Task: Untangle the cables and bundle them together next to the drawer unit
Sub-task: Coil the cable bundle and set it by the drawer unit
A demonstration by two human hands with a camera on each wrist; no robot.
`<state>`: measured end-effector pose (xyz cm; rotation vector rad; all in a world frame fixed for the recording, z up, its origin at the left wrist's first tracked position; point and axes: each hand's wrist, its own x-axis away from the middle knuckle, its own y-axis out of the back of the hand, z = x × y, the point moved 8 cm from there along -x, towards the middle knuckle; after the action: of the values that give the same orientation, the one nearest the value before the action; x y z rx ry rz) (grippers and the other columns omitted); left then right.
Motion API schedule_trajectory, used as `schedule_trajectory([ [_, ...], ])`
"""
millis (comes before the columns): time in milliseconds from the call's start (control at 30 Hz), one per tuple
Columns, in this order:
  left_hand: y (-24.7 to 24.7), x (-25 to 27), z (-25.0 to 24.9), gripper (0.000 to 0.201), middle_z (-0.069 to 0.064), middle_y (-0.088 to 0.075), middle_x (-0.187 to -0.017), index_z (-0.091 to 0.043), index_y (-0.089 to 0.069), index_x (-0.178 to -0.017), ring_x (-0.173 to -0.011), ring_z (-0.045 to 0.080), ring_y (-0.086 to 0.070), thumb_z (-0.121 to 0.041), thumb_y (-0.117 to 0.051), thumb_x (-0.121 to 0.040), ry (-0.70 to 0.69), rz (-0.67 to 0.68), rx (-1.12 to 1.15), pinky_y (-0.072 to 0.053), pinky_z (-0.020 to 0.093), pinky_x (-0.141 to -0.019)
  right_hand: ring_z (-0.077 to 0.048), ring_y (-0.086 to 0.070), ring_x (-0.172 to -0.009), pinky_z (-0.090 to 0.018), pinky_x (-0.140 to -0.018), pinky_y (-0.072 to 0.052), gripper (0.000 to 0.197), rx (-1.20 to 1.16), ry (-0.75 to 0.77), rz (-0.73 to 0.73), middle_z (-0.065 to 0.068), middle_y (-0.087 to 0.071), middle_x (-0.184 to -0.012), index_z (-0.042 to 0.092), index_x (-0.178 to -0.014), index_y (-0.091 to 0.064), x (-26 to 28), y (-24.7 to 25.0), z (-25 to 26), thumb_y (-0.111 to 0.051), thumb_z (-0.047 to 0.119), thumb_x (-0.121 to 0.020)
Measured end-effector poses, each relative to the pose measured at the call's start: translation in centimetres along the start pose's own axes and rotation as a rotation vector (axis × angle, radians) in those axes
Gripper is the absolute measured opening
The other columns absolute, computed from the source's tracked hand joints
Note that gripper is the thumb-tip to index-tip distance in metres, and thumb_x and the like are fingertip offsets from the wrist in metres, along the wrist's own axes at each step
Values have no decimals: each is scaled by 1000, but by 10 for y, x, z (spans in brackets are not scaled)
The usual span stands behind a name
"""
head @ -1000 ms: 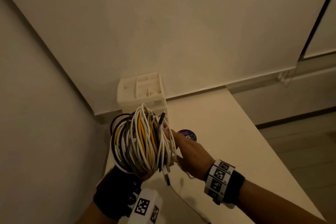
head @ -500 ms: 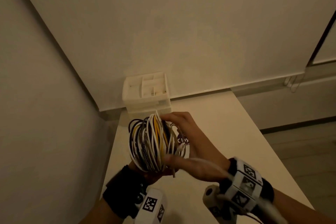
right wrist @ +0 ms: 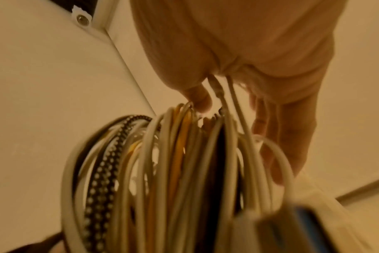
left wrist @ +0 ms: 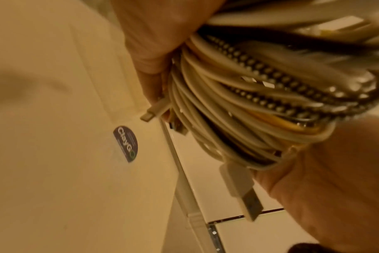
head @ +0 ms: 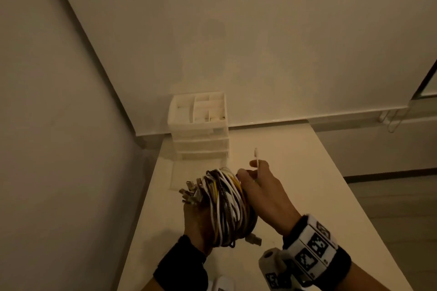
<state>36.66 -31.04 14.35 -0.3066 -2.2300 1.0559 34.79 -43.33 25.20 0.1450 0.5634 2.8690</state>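
A coiled bundle of cables (head: 224, 205), white, yellow, black and braided, is held above the white table (head: 307, 196) in front of the white drawer unit (head: 201, 134). My left hand (head: 196, 222) grips the bundle (left wrist: 249, 102) from below, with several plug ends sticking out at its left. My right hand (head: 257, 186) pinches a thin white cable end (head: 257, 160) that points upward beside the coil (right wrist: 173, 171). A USB plug (left wrist: 247, 196) hangs from the bundle's underside.
The drawer unit stands in the table's back left corner against the wall. A dark round sticker (left wrist: 125, 143) lies on the tabletop under the bundle. The table's right edge drops off to the floor (head: 402, 196).
The bundle has tilted so the plug ends now point left. My right hand has moved from across the coil's front to its right side and now holds a white cable end upright.
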Motion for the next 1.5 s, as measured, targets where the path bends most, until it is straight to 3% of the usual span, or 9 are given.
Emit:
schedule_trajectory([
  [167, 30, 1, -23, 38, 20, -64, -91, -5, -68, -92, -87, 30, -62, -35, -44, -88, -318, -274, -211, -49, 44, -90, -7, -58, -75, -33, -80, -47, 54, 10, 100, 146, 5, -65, -82, 22, -79, -54, 17, -26, 0, -21, 61, -96],
  [300, 27, 17, -34, 45, 15, -68, -90, 3, -63, -105, -86, 32, -66, -22, -73, -69, -545, -328, -661, -56, 42, -79, 8, -56, -101, -15, -84, -42, 55, 15, 113, 268, 22, -59, -112, 47, -113, -49, 21, -42, -6, -46, 82, -72],
  [433, 31, 19, -34, 26, 12, -71, -80, -10, -68, -85, -81, 33, -68, -20, -72, -62, -537, -396, -637, -56, 41, -77, 5, -62, -98, -18, -82, -52, 65, 2, -4, 328, 16, -63, -112, 39, -120, -47, 18, -57, -27, -78, 54, -66],
  [567, 51, 22, -40, 20, -1, -71, -80, -22, -67, -85, -81, 23, -66, -6, -65, -73, -501, -544, -1022, -52, 32, -75, -11, -65, -82, -37, -81, -58, 40, -9, -103, 351, 0, -66, -95, 24, -108, -57, 16, -68, -50, -70, 14, -72],
  [900, 72, 26, -54, 51, 3, -64, -82, -1, -51, -101, -70, 11, -65, -18, -75, -60, -414, -326, -1247, -51, 20, -64, -18, -52, -56, -31, -54, -44, 31, -362, -245, 321, -9, -53, -66, 0, -100, -61, 28, -98, -69, -55, -8, -71],
  [1067, 62, 35, -58, 98, -15, -54, -117, -30, -20, -140, -93, -15, -59, 1, -77, -68, -392, -158, -1152, -47, 8, -79, -21, -48, -55, -30, -51, -42, 28, -376, -292, 328, -17, -48, -71, -1, -95, -62, 26, -102, -69, -54, -7, -68],
  [1167, 53, 39, -67, 112, -15, -32, -144, -73, -9, -124, -115, -7, -52, -6, -77, -66, -478, -92, -1305, -46, 21, -99, -20, -49, -52, -27, -49, -43, 30, -369, -312, 332, -17, -48, -70, -5, -99, -61, 24, -105, -71, -52, -11, -71],
  [1333, 55, 37, -65, 88, -20, -55, -124, -39, -42, -135, -102, -6, -60, -1, -72, -62, -394, 35, -1277, -53, 23, -89, -18, -49, -50, -27, -49, -43, 32, -332, -332, 368, -16, -50, -69, -2, -101, -63, 28, -111, -70, -47, -16, -76],
  [1500, 53, 37, -67, 36, 0, -72, -77, -23, -72, -86, -75, 18, -69, 4, -73, -63, -214, 96, -1239, -57, 36, -73, -18, -49, -51, -28, -48, -42, 43, -320, -338, 487, -10, -52, -65, 14, -97, -69, 20, -114, -59, -46, -15, -76],
])
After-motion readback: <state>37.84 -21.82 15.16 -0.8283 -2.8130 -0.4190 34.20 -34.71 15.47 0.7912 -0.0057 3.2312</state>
